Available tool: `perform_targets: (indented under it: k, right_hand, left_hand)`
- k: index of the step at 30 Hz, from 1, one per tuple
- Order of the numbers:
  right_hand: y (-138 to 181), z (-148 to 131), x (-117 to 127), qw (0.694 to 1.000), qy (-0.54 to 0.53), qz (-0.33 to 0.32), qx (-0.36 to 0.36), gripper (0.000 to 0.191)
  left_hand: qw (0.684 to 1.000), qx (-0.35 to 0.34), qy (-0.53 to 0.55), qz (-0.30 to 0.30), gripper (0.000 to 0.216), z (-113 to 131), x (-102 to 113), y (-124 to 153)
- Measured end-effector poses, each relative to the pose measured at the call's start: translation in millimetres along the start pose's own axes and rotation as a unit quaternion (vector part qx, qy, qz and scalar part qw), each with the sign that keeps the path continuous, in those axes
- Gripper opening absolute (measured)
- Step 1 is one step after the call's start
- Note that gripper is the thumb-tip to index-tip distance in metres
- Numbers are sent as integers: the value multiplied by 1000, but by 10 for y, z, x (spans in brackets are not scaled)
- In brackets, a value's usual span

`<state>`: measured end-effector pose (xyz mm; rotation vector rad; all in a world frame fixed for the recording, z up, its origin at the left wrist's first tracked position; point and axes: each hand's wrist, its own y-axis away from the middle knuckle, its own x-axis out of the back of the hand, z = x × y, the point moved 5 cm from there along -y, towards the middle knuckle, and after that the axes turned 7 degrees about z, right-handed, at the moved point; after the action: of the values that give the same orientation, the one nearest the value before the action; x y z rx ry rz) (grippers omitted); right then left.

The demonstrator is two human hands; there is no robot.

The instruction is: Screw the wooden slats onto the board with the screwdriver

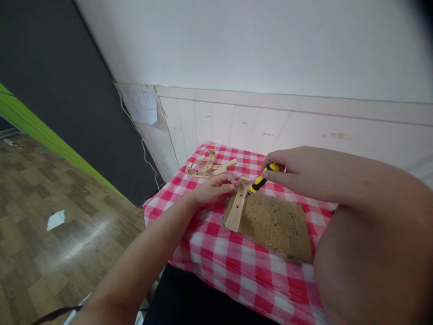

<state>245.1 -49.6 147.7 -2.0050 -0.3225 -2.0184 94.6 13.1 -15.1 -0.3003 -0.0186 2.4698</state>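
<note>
My right hand (279,164) is wrapped round the handle of a yellow and black screwdriver (260,183). The tool slants down to the left, its tip beside a pale wooden hook (236,212) with dark holes in it. That hook lies along the left side of a brown wooden board (270,221) pocked with many small holes. At the hook's upper end, my left hand (218,187) pinches a tiny dark metal piece that looks like a screw (233,184). Its fingertips are close to the hook; whether they touch it is unclear.
Several more pale wooden hooks (211,167) lie in a loose pile at the table's far left. A red and white checked cloth (209,243) covers the table, which stands against a white panelled wall (219,119). A white cable (144,146) hangs at the left.
</note>
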Motion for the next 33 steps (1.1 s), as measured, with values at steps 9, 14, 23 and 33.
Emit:
perform_targets:
  k: [9, 14, 23, 33]
  right_hand:
    - [35, 19, 22, 1000, -15, 3, 16, 29]
    - [32, -13, 19, 999, -21, -14, 26, 26]
    - [31, 5, 15, 999, -19, 5, 31, 27]
    - [-12, 61, -47, 998, -41, -35, 23, 34]
  left_hand:
    - [999, 32, 31, -24, 18, -72, -75, 25]
    - [999, 29, -43, -7, 15, 17, -20, 55]
    - [993, 31, -73, -87, 20, 142, -43, 127]
    - [996, 40, -61, -55, 25, 128, -71, 134]
